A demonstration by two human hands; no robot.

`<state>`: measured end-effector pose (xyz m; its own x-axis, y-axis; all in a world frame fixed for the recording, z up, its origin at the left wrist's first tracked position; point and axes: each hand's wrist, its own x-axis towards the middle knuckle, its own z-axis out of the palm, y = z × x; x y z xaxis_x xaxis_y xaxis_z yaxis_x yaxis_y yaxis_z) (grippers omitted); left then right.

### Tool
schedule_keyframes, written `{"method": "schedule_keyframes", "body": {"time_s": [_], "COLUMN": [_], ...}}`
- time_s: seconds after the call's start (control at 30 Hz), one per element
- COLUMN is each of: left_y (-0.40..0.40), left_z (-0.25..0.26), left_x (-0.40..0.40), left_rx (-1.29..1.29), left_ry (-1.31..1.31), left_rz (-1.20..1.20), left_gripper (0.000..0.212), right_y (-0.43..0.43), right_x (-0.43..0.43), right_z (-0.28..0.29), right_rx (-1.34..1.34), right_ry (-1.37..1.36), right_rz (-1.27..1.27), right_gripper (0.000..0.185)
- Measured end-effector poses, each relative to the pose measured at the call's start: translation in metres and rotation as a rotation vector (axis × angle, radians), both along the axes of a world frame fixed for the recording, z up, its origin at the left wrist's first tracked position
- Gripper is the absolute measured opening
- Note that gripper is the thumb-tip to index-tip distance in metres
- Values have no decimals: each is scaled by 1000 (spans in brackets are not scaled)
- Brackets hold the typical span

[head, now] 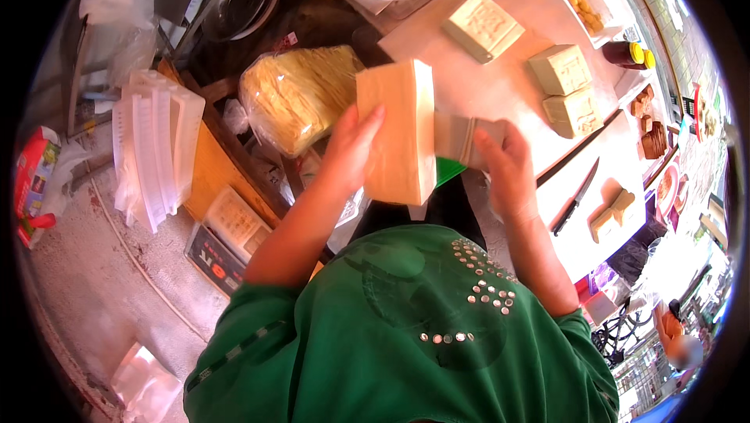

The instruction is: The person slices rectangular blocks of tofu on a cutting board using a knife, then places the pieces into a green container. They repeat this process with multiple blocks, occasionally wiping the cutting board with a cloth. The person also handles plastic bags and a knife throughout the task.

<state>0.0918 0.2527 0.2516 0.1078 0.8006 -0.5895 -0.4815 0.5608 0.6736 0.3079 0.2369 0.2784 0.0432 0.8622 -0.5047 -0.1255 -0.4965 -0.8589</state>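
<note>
My left hand holds a large pale yellow block, probably tofu, upright in front of my body. Its thumb lies on the broad face, and the other fingers are mostly hidden behind. To the right, my right hand grips a flat greyish piece with a thin band-like line across it; I cannot tell what it is. This piece meets or passes behind the block's right edge; whether they touch is unclear. Beyond my hands, a stamped pale block lies on the table.
Two more stamped blocks sit farther right. A knife and a pale cut piece lie on a white board. Left are a bag of yellow sheets and stacked white plastic trays. A person appears far right.
</note>
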Motion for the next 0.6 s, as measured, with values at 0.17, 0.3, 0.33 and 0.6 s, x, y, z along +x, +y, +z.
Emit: {"method": "schedule_keyframes", "body": {"time_s": [0.17,0.3,0.33,0.6], "left_y": [-38,-52,-51,-34], "left_z": [-76,-136,-148,-257], "left_x": [-44,-44,-40,-8], "left_rx": [-202,-280,-311,-200], "left_ry": [-27,-93,-39,454], "left_rz": [-166,-291,-327,-581], "left_gripper": [40,42,42,48], "right_y": [-62,-88,-95,-130], "right_x": [-34,-36,-35,-38], "right_z": [-59,-99,-109,-228], "right_rx": [-162,-260,-295,-375], "right_ry": [131,153,130,191], "right_rz": [-91,-155,-167,-400], "right_gripper": [18,18,18,25]}}
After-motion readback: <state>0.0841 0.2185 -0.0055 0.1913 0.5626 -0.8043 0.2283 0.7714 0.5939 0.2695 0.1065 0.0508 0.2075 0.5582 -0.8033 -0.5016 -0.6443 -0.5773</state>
